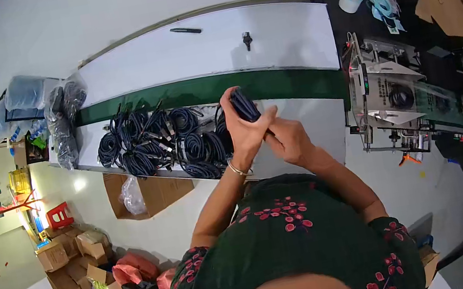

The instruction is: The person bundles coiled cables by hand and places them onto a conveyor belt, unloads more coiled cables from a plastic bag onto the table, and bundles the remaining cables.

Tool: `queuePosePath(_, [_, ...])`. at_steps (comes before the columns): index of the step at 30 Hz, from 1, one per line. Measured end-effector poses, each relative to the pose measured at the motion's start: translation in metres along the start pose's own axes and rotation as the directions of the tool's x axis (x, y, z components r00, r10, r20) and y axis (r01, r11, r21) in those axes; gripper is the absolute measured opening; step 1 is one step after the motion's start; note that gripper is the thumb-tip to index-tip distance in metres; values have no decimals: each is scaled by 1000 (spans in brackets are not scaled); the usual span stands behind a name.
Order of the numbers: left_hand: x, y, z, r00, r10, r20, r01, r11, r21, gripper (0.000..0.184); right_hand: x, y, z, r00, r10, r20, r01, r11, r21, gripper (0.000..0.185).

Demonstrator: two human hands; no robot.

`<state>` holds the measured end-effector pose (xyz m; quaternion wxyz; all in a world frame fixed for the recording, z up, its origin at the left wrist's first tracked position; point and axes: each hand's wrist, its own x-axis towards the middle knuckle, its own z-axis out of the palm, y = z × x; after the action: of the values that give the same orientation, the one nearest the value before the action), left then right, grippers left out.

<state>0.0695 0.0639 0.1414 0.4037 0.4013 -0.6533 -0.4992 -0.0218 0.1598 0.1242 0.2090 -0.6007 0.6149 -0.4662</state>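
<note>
My left hand [244, 131] is wrapped round a coiled black cable [244, 105], holding it up over the front part of the bench. Close against the left thumb, my right hand [290, 139] is closed just below the coil; what its fingers pinch, if anything, is hidden. To the left of my hands lies a heap of coiled black cables [143, 136], some with light-coloured ties or tags. A small black connector-like piece [247, 41] sits on the white surface beyond my hands.
A green strip [289, 84] runs along the white bench [309, 130]. A black pen [185, 30] lies at the back. On the right stands a machine [390, 93] with a coil in it, near a tape roll [350, 0]. An open cardboard box [160, 195] is below the bench.
</note>
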Motion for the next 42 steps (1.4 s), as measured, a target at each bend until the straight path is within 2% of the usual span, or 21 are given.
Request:
queuePosePath(1, [5,-4,3,1000,1,7,-1,1000,-2,52,0,1,0,1000,4,-6,-4,1000,-3,23])
queuePosePath(5, [34,-23,10,993,40,113,-69,961,267,54,-5,7,-5,981,130,-141,-140,988,-65,28])
queuePosePath(7, [58,-46,18,860,435,266,-509,746,428,56,-23,22,-17,950,290,-113,-299,952,-69,32])
queuePosePath(8, [67,-52,26,861,434,264,-508,750,424,56,-31,28,-26,950,292,-112,-301,951,-75,32])
queuePosePath(10, [81,-62,44,774,190,604,-625,382,680,58,-48,37,-42,918,395,-39,-397,905,-154,31])
queuePosePath(12, [87,-113,68,682,262,683,-731,216,648,65,-60,37,-48,906,420,-49,-422,898,-125,28])
queuePosePath(13, [84,-120,76,683,267,680,-730,215,649,65,-63,38,-50,909,415,-51,-418,899,-129,28])
queuePosePath(15, [72,-130,88,748,130,651,-637,418,648,71,-71,41,-49,915,403,-30,-403,905,-135,24])
queuePosePath(17, [57,-132,92,738,275,615,-662,470,584,75,-80,43,-47,891,454,-20,-454,887,-86,23])
queuePosePath(18, [47,-127,89,750,266,605,-649,468,600,75,-83,46,-45,895,447,-2,-446,892,-81,23])
queuePosePath(20, [27,-107,73,716,392,577,-698,391,601,68,-87,54,-40,905,425,-3,-425,903,-73,25])
queuePosePath(22, [10,-97,45,714,428,554,-698,486,525,63,-84,57,-37,905,421,52,-418,906,-64,25])
queuePosePath(23, [-1,-89,29,728,415,546,-685,485,544,63,-82,58,-37,901,427,74,-422,903,-73,25])
queuePosePath(27, [-38,-76,-34,938,199,284,-347,563,750,61,-74,65,-36,904,409,124,-395,911,-120,24])
queuePosePath(30, [-47,-93,-45,967,185,178,-252,564,786,63,-61,74,-33,936,308,173,-276,943,-185,24])
queuePosePath(33, [-46,-92,-43,976,99,194,-215,570,793,59,-46,72,-28,965,205,164,-177,969,-173,24])
queuePosePath(35, [-44,-86,-44,991,135,-18,-107,853,511,53,-35,68,-27,985,105,138,-81,982,-168,25])
queuePosePath(37, [-39,-63,-56,979,98,-176,-57,973,225,47,-29,60,-32,973,166,159,-143,979,-146,25])
queuePosePath(38, [-38,-56,-64,980,101,-172,-61,973,223,47,-27,56,-34,955,224,192,-205,972,-115,26])
queuePosePath(40, [-39,-43,-85,953,-145,-268,65,956,-287,38,-21,48,-30,907,326,266,-326,944,-46,27])
queuePosePath(42, [-40,-4,-96,941,-266,-209,125,847,-517,39,-15,43,-19,925,297,238,-320,945,67,27])
